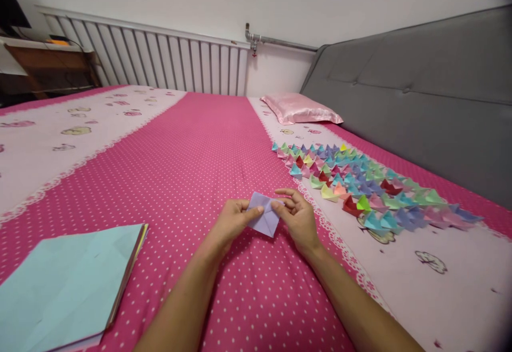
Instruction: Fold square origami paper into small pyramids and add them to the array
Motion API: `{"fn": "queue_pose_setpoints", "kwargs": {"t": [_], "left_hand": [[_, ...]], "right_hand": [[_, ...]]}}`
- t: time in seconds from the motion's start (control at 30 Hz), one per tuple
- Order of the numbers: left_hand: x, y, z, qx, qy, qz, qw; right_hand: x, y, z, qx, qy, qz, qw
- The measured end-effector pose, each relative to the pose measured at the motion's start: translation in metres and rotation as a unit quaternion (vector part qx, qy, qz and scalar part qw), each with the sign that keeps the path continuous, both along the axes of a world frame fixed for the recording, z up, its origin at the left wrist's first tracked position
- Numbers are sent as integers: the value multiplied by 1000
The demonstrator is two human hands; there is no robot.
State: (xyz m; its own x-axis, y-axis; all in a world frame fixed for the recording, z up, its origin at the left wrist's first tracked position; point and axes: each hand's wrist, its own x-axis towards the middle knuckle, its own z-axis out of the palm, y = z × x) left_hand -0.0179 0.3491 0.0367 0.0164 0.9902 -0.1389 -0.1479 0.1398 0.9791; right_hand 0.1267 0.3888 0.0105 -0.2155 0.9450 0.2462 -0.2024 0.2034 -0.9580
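A small folded sheet of lilac paper (264,226) is held between both hands above the pink dotted bedspread. My left hand (235,218) pinches its left side, thumb on top and fingers behind. On the right side my right hand (298,216) grips the paper with the thumb pressed on its face, while the index finger stretches out above. Crease lines meet near the paper's middle. To the right stand many folded paper boats (368,186) in rows, in blue, green, pink, red, yellow and purple.
A stack of coloured paper (72,282), light blue on top, lies at the lower left of the bedspread (192,170). Farther back are a pink pillow (302,109), a grey headboard (420,85), a white radiator (160,56) and a wooden desk (48,66).
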Motion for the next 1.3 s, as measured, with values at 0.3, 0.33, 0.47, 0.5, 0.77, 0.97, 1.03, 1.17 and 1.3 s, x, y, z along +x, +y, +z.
{"fn": "queue_pose_setpoints", "kwargs": {"t": [0.3,0.33,0.47,0.5,0.77,0.97,1.03,1.17,1.3], "left_hand": [[-1,1,1,-5,2,-26,1000],[-1,1,1,-6,-2,-27,1000],[-3,1,0,-9,3,-29,1000],[-3,1,0,-10,7,-28,1000],[-5,0,6,-31,-24,30,999],[-6,1,5,-39,-63,83,994],[-7,1,5,-47,-68,97,992],[-7,0,7,-59,-63,94,992],[-6,-1,8,-49,-55,74,995]], "right_hand": [[1,4,-4,-19,0,-2,1000],[1,4,-4,-25,2,-4,1000],[1,4,-2,-23,-3,-14,1000],[1,4,-2,-19,-6,-14,1000],[5,1,3,54,-3,53,997],[5,1,2,117,-64,68,989],[5,0,2,119,-73,68,988],[6,0,3,127,-71,75,987],[8,-2,4,138,-67,84,985]]}}
